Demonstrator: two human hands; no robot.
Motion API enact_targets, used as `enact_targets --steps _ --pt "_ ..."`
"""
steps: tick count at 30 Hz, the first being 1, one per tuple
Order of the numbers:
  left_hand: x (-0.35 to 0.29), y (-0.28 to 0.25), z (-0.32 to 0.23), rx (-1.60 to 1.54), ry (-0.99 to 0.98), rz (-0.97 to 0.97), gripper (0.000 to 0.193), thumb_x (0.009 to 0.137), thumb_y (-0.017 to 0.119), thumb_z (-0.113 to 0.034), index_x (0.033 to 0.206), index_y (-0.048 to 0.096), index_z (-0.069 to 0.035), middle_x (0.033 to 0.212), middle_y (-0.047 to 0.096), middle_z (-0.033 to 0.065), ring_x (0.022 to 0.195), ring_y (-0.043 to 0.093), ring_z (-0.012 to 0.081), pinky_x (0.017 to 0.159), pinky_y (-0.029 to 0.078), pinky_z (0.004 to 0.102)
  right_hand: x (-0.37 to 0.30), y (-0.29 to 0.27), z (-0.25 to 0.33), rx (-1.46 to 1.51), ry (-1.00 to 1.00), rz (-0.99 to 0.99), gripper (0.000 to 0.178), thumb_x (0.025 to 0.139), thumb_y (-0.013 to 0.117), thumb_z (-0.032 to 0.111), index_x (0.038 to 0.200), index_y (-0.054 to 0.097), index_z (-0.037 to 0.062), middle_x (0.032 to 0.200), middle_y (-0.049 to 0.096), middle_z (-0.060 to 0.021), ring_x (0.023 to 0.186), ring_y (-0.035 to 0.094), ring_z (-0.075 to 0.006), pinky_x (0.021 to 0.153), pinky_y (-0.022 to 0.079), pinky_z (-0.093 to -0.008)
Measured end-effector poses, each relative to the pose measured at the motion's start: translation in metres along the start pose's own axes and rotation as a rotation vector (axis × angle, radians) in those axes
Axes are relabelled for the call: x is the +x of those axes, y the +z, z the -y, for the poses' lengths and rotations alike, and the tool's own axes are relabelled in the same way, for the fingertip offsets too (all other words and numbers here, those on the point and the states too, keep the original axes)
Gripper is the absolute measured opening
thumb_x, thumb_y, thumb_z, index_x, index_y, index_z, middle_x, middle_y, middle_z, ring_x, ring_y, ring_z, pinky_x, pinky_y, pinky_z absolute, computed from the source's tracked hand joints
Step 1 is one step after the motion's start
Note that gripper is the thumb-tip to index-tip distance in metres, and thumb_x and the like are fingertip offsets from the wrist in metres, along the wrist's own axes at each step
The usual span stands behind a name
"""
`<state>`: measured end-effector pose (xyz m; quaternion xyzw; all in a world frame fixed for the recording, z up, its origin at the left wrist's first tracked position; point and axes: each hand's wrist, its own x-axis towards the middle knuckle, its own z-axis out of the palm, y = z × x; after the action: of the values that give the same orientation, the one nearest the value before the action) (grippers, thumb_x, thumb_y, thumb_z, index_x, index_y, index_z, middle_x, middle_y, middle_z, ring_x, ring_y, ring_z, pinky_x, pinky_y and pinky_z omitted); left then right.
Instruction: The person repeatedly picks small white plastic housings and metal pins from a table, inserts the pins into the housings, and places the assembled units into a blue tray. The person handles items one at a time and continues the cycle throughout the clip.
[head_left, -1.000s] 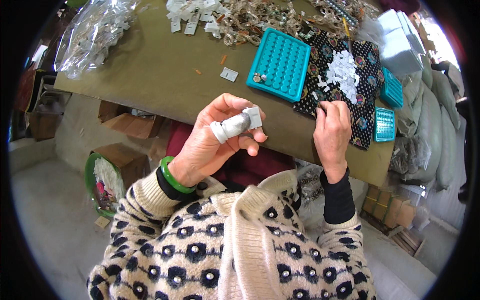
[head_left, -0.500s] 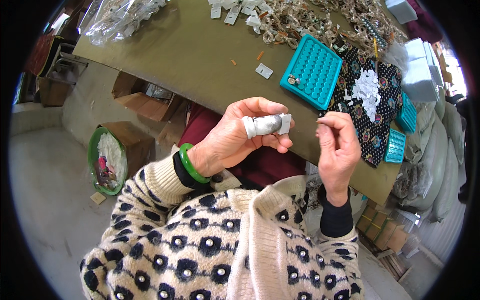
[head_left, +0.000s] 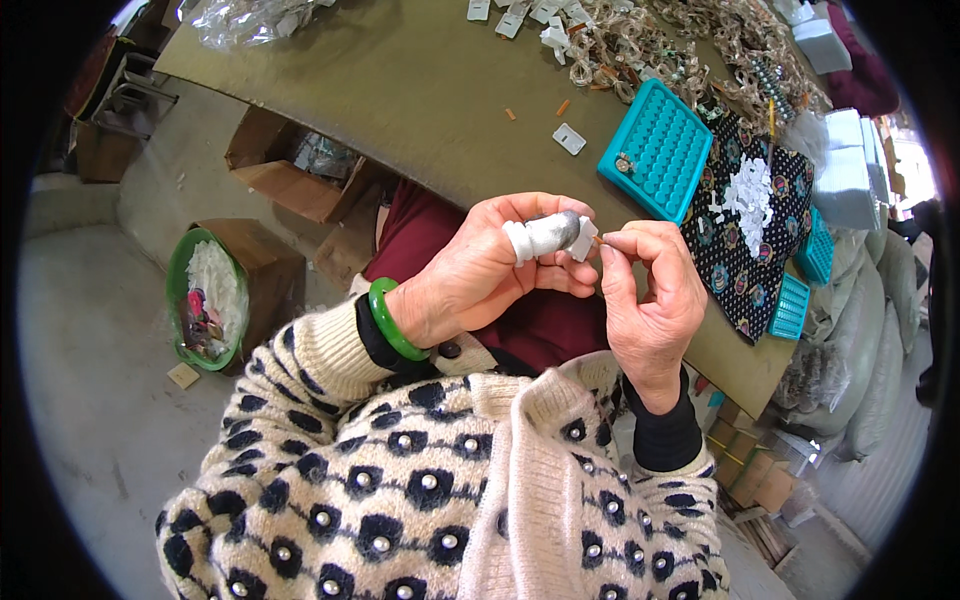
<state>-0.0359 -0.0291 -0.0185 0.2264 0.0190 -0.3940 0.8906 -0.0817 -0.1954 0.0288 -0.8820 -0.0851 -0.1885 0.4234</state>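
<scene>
My left hand (head_left: 478, 262) is closed on a small white card (head_left: 583, 240), pinched by its fingertips. One finger of that hand wears a white wrapping (head_left: 541, 235), dark grey toward the tip. Beside the card, my right hand (head_left: 655, 290) pinches a thin orange-brown strip (head_left: 599, 239) between thumb and forefinger, its end at or near the card's edge. Whether the strip touches the card I cannot tell. Both hands are raised above my lap, close to the table's front edge.
On the table (head_left: 400, 110) lie a white card (head_left: 569, 139), a turquoise pitted tray (head_left: 655, 150) and a pile of clear looped pieces (head_left: 640, 40). White paper bits (head_left: 748, 205) rest on a patterned cloth (head_left: 720, 265). A green-rimmed basket (head_left: 178, 300) and cardboard box (head_left: 290, 170) stand at left.
My right hand has moved left, bringing the strip up to the card. My left hand has turned the card slightly. The whole view has shifted a little.
</scene>
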Motion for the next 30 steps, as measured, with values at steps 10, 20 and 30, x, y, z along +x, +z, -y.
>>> enact_targets --steps 10,20,30 --pt "-0.002 0.000 -0.002 -0.080 0.005 -0.017 0.017 0.095 0.062 -0.008 0.108 0.062 0.002 0.095 0.067 0.0147 0.068 0.067 0.0189 0.062 0.060 0.0345 -0.001 0.002 0.004 -0.126 -0.066 0.064 0.016 0.079 0.065 -0.011 0.089 0.060 0.0004 0.083 0.059 -0.0093 0.067 0.057 -0.0166 0.060 0.047 -0.0266" --pt "-0.002 -0.005 0.001 -0.066 -0.008 -0.002 0.019 0.092 0.066 -0.009 0.107 0.063 0.002 0.094 0.068 0.0137 0.067 0.067 0.0197 0.061 0.059 0.0332 -0.007 0.006 -0.001 -0.013 -0.020 0.062 0.014 0.081 0.061 -0.011 0.089 0.059 -0.0007 0.082 0.057 -0.0095 0.067 0.055 -0.0181 0.058 0.045 -0.0280" --pt "0.000 -0.009 0.001 -0.020 -0.037 0.011 0.025 0.089 0.070 -0.013 0.110 0.064 -0.001 0.099 0.069 0.0143 0.072 0.069 0.0232 0.066 0.060 0.0340 -0.012 0.012 -0.010 0.124 0.090 -0.006 0.014 0.081 0.061 -0.011 0.088 0.058 0.0008 0.080 0.058 -0.0102 0.067 0.057 -0.0207 0.060 0.048 -0.0301"
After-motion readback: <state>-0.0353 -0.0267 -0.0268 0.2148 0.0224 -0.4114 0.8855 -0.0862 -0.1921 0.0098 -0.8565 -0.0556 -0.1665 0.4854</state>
